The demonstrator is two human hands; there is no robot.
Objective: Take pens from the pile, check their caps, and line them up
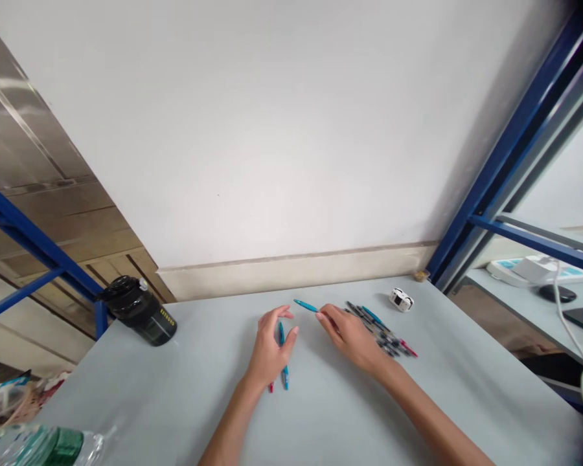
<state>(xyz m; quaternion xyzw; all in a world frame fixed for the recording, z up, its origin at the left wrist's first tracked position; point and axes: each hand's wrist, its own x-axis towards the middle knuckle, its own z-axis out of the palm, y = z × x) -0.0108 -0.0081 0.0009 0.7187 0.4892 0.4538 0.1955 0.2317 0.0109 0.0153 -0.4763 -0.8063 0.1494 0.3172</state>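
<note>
Pinched in my right hand (344,330) is a blue pen (305,305), its free end pointing left above the table. My left hand (271,343) is open, thumb and fingers apart, over another blue pen (285,375) that lies on the table; I cannot tell whether it touches that pen. Beside this pen shows the end of a red pen (271,388), mostly hidden under the left hand. To the right of my right hand lies a loose pile of pens (383,336), mostly dark, with a blue one and a red one among them.
A black bottle (146,317) stands at the table's left back edge, and a clear plastic bottle (53,446) lies at the front left. A small white object (401,299) sits beyond the pile. Blue metal frames (495,168) flank the grey table (359,421), with a wall behind.
</note>
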